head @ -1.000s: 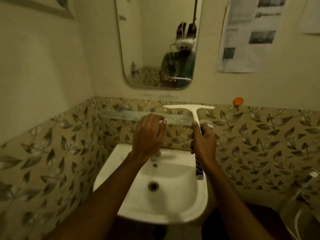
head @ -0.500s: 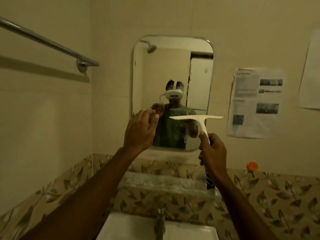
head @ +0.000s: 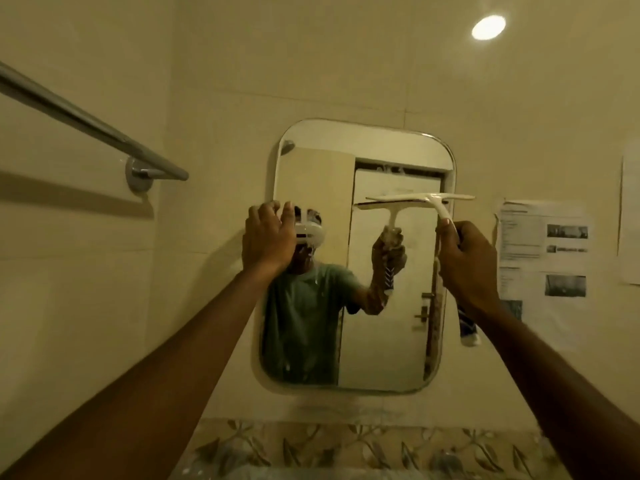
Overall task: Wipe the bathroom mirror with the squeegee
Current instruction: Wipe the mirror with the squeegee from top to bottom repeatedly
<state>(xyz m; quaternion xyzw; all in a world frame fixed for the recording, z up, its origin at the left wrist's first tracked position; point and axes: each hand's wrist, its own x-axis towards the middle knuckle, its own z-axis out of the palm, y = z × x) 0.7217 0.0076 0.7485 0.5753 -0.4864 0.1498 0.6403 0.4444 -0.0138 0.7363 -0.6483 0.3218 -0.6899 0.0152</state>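
Fingers (head: 277,211) of our left hand (head: 268,237) curl loosely, gripping nothing, at the mirror's (head: 381,323) left edge near its upper corner. Further right, our right hand (head: 465,263) is clenched around the handle of the squeegee (head: 420,199). Its blade lies level, long axis across the glass, at the right edge in the upper half. We judge the stroke runs downward, toward our fingers below the blade.

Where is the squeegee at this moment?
In the head view, the squeegee is held up by the right hand, its blade across the upper right part of the mirror, left of the papers on the wall.
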